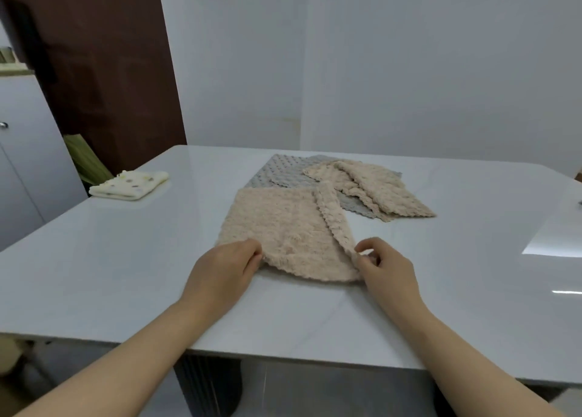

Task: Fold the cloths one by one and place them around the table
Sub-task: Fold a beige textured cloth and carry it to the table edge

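A beige fluffy cloth [280,227] lies spread on the white table [126,259] in front of me, its right edge turned over in a narrow flap. My left hand [225,270] pinches its near left corner. The near right corner is pinched by my right hand [382,268]. Behind it, a second beige cloth [368,186] lies crumpled on top of a grey dotted cloth [277,171]. A folded cream cloth with coloured dots [129,185] sits at the table's far left edge.
A white cabinet [28,152] stands to the left of the table, with a dark brown door [104,70] behind it. The table's near edge runs just below my forearms. A pale wall stands beyond the table.
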Available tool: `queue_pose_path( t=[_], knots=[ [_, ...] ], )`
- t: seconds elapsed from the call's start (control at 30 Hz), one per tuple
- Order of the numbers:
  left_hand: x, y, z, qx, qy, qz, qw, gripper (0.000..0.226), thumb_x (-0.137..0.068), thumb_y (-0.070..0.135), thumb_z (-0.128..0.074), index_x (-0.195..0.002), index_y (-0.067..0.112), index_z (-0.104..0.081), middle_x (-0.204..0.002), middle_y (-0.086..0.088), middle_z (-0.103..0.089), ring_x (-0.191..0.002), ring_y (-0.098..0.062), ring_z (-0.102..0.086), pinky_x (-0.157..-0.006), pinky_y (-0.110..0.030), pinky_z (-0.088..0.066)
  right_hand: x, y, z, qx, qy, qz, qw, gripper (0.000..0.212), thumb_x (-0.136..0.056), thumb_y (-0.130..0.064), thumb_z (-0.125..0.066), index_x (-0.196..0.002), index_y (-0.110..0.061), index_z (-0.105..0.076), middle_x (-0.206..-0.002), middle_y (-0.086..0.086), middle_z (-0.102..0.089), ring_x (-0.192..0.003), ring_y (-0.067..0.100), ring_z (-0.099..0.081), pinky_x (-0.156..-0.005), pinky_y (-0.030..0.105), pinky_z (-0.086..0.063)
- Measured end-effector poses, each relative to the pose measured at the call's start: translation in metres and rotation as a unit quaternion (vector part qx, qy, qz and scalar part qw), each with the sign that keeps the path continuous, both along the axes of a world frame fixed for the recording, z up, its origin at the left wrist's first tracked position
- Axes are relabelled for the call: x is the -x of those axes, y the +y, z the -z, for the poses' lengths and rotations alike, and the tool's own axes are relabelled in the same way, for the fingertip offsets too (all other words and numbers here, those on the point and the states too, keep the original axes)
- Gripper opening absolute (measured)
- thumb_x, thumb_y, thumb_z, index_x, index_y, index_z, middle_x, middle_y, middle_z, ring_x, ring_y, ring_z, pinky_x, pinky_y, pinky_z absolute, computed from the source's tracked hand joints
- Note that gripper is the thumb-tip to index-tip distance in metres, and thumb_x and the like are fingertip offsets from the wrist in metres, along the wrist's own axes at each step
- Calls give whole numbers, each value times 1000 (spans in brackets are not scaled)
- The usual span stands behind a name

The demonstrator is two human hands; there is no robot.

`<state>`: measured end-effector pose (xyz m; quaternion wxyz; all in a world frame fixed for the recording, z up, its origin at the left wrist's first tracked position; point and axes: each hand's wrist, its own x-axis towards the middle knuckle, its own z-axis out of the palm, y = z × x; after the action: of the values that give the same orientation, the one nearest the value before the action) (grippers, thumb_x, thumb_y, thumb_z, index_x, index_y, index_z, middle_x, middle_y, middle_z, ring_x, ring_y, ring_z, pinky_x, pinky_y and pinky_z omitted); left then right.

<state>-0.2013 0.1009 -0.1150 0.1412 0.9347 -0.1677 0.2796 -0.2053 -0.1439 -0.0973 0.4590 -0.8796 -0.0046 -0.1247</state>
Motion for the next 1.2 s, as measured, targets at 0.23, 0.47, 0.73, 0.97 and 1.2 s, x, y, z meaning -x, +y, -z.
queue_pose_path(
  t=[0.23, 0.47, 0.73, 0.97, 1.2],
  knots=[
    [17, -5, -17, 17, 175, 11, 984, 22, -91, 40, -47, -83, 23, -59, -75, 12, -55, -75, -10, -50, -61, -18, -34, 14, -6, -3, -11, 77, 6, 997, 9, -80, -17, -55, -78, -19, -63, -70, -3, -62, -69, 14, -55, -67, 30, -43],
    [-43, -7, -61, 118, 234, -62, 963, 26, -95, 32, -43, -106, 19, -63, -103, 0, -63, -91, -16, -57, -82, -29, -46, -43, 6, -21, -20, 77, -8, 997, 10, -83, -20, -57, -92, -17, -59, -88, -2, -57, -65, 6, -49, -57, 23, -38],
    [-117, 11, -25, 81, 196, -85, 974, 36, -98, 26, -34, -131, 21, -47, -139, 2, -45, -130, -14, -37, -103, -30, -32, -118, 29, -12, 178, 85, -19, 980, 48, -83, -35, -54, -129, -26, -44, -139, 2, -41, -123, 24, -43, -94, 39, -42],
    [-153, 26, -4, 47, 239, -202, 949, 45, -92, 37, -35, -136, 28, -35, -140, -2, -40, -133, -20, -31, -107, -38, -26, -160, 47, -6, 288, 87, 36, 953, 53, -83, -49, -51, -129, -26, -38, -133, 3, -48, -121, 29, -39, -90, 40, -42],
    [-156, 27, -6, 89, 211, -169, 959, 34, -92, 31, -41, -126, 37, -44, -134, 12, -49, -129, -15, -37, -106, -37, -24, -163, 44, -1, 247, 43, 68, 966, 30, -84, -27, -49, -113, -19, -44, -104, 3, -60, -101, 24, -46, -74, 35, -45]
  ],
)
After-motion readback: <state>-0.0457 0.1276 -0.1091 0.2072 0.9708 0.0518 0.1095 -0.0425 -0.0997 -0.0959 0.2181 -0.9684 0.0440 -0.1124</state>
